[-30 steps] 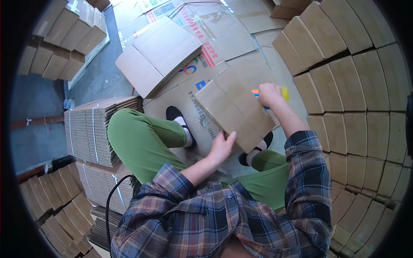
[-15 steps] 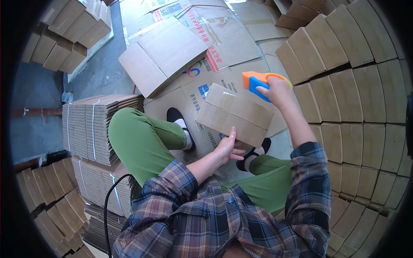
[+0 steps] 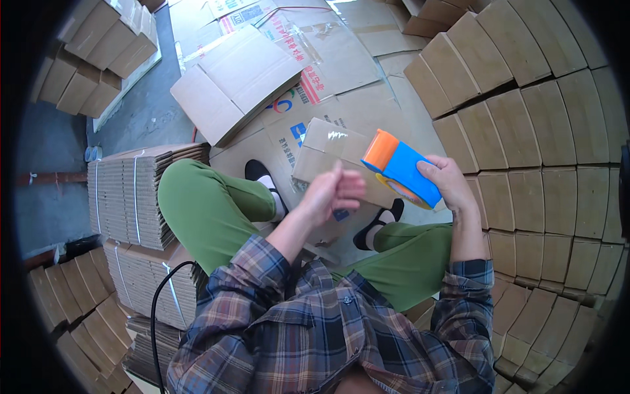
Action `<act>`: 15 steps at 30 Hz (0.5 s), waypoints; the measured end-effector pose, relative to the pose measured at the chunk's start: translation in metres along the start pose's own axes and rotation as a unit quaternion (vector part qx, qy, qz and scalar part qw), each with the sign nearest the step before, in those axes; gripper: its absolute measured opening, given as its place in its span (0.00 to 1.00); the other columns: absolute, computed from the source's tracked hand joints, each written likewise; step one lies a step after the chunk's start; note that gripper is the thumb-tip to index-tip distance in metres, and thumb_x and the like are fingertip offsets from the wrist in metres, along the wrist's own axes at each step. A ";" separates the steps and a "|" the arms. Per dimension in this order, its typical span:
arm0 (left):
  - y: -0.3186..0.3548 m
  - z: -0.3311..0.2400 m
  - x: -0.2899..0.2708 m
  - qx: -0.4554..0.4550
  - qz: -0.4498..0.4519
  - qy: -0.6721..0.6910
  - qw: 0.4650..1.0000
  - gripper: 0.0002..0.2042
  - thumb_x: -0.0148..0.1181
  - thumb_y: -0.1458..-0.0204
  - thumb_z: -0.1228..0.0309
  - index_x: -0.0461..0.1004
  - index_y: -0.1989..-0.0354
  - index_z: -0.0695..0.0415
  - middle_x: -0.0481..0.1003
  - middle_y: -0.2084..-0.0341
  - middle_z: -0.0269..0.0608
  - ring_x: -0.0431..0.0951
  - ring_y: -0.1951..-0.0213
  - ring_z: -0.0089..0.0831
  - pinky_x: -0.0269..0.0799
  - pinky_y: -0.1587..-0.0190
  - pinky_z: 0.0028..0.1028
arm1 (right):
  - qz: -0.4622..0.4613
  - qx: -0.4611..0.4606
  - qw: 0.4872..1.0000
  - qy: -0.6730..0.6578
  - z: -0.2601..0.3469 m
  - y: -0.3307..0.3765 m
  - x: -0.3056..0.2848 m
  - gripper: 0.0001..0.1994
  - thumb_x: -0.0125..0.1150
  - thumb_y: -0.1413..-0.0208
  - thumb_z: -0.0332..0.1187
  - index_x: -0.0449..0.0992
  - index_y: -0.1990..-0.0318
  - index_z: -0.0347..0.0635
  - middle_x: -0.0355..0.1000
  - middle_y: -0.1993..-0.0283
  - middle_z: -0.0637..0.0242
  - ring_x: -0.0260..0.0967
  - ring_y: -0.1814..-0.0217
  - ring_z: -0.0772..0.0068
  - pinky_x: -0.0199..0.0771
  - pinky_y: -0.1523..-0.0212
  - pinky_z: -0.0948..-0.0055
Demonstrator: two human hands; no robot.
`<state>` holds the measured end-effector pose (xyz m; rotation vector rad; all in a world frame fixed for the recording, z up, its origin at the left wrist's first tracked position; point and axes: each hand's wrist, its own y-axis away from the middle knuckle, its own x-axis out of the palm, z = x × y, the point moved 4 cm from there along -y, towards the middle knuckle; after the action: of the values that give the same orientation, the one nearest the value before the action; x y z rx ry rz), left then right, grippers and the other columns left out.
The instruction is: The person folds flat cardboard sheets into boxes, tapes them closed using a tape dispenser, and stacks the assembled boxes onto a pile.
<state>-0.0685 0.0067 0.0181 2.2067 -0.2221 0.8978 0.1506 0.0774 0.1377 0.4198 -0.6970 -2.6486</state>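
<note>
A small brown cardboard box (image 3: 321, 146) stands between my feet, with a glossy strip of clear tape on its top. My right hand (image 3: 449, 182) grips an orange and blue tape dispenser (image 3: 410, 172), held over the right part of the box and hiding it. In front of the box's near side is my left hand (image 3: 333, 194), slightly blurred, thumb up and fingers apart with nothing in them. Whether it touches the box I cannot tell.
A pile of flattened cartons (image 3: 236, 75) lies ahead on cardboard sheets. Tied bundles of flat cardboard (image 3: 125, 194) stand beside my left leg. Made-up boxes (image 3: 525, 131) form a high wall on the right, and more boxes (image 3: 108, 39) are stacked at the far left.
The tape dispenser has come nearer and turned, so its blue side shows. My left hand has drawn back from the box's near edge and moved slightly left and up.
</note>
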 end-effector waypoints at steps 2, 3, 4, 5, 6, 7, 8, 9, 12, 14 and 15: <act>0.010 -0.024 0.003 0.063 -0.014 0.051 0.997 0.30 0.34 0.37 0.44 0.71 0.50 0.60 0.77 0.58 0.43 0.78 0.55 0.31 0.79 0.58 0.32 | 0.014 0.008 1.000 0.000 -0.002 0.000 0.003 0.18 0.61 0.44 0.43 0.77 0.58 0.34 0.75 0.66 0.69 0.69 0.67 0.84 0.71 0.65 0.80; 0.010 -0.028 0.002 0.062 -0.016 0.045 0.997 0.30 0.35 0.38 0.43 0.71 0.48 0.59 0.77 0.58 0.40 0.78 0.55 0.28 0.77 0.58 0.32 | 0.029 0.013 0.999 0.010 -0.001 -0.001 0.007 0.18 0.61 0.44 0.44 0.77 0.58 0.34 0.75 0.66 0.70 0.69 0.67 0.84 0.71 0.65 0.80; 0.013 -0.033 0.006 0.061 -0.019 0.046 0.997 0.30 0.35 0.38 0.43 0.71 0.48 0.59 0.77 0.58 0.40 0.78 0.55 0.28 0.77 0.58 0.32 | 0.044 0.017 0.999 0.019 0.000 -0.003 0.010 0.18 0.61 0.44 0.44 0.77 0.58 0.35 0.75 0.66 0.70 0.69 0.67 0.84 0.71 0.65 0.80; 0.016 -0.038 0.012 0.068 -0.018 0.043 0.997 0.30 0.37 0.38 0.44 0.71 0.49 0.60 0.76 0.57 0.42 0.78 0.54 0.30 0.77 0.57 0.33 | 0.046 0.020 0.999 0.019 0.000 -0.005 0.012 0.18 0.61 0.44 0.44 0.77 0.58 0.35 0.75 0.66 0.70 0.69 0.67 0.84 0.71 0.65 0.80; 0.017 -0.040 0.017 0.076 -0.017 0.040 0.996 0.30 0.38 0.38 0.44 0.71 0.49 0.61 0.76 0.55 0.45 0.78 0.53 0.32 0.78 0.55 0.35 | 0.041 0.025 0.998 0.045 -0.001 -0.007 0.013 0.18 0.61 0.44 0.44 0.77 0.59 0.35 0.75 0.67 0.70 0.69 0.68 0.84 0.70 0.65 0.80; 0.017 -0.037 0.020 0.074 -0.017 0.041 0.996 0.30 0.38 0.38 0.44 0.71 0.49 0.61 0.76 0.55 0.45 0.78 0.53 0.32 0.78 0.55 0.35 | 0.034 0.031 0.996 0.072 -0.001 -0.009 0.014 0.18 0.62 0.44 0.44 0.77 0.59 0.34 0.74 0.67 0.70 0.69 0.68 0.84 0.70 0.66 0.80; 0.018 -0.039 0.023 0.133 -0.046 -0.052 0.989 0.30 0.39 0.38 0.43 0.72 0.50 0.61 0.76 0.55 0.44 0.78 0.53 0.32 0.78 0.55 0.34 | 0.034 0.033 0.996 0.072 0.000 -0.010 0.016 0.18 0.62 0.44 0.44 0.77 0.59 0.34 0.74 0.67 0.70 0.69 0.68 0.84 0.70 0.66 0.80; 0.019 -0.041 0.024 0.189 -0.073 -0.144 0.968 0.30 0.40 0.39 0.43 0.74 0.52 0.60 0.76 0.56 0.44 0.77 0.53 0.31 0.77 0.55 0.34 | 0.025 0.021 0.992 0.120 0.004 -0.010 0.017 0.19 0.62 0.46 0.46 0.77 0.61 0.35 0.74 0.69 0.70 0.68 0.69 0.83 0.70 0.67 0.78; 0.018 -0.037 0.017 0.215 -0.091 -0.130 0.964 0.26 0.45 0.39 0.46 0.76 0.56 0.60 0.77 0.58 0.42 0.79 0.57 0.30 0.78 0.57 0.34 | 0.027 0.004 0.983 0.184 0.013 -0.011 0.022 0.20 0.63 0.47 0.47 0.78 0.63 0.34 0.73 0.71 0.70 0.68 0.70 0.81 0.69 0.68 0.77; 0.007 -0.029 0.002 0.154 -0.068 0.033 0.985 0.23 0.48 0.40 0.49 0.75 0.57 0.60 0.77 0.60 0.41 0.79 0.60 0.29 0.79 0.60 0.33 | 0.035 -0.005 0.979 0.202 0.014 -0.012 0.024 0.20 0.63 0.47 0.47 0.78 0.63 0.34 0.73 0.71 0.69 0.68 0.69 0.81 0.69 0.68 0.77; 0.003 -0.021 -0.003 0.089 -0.041 0.194 0.976 0.21 0.52 0.40 0.51 0.75 0.59 0.60 0.78 0.62 0.39 0.80 0.62 0.29 0.80 0.62 0.33 | 0.041 0.010 0.989 0.145 0.010 -0.013 0.026 0.20 0.63 0.47 0.46 0.78 0.63 0.34 0.73 0.71 0.69 0.68 0.69 0.80 0.69 0.68 0.76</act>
<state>-0.0831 0.0190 0.0280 2.1263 0.1406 1.3195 0.1201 0.0813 0.1344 0.7474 -0.6331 -2.4357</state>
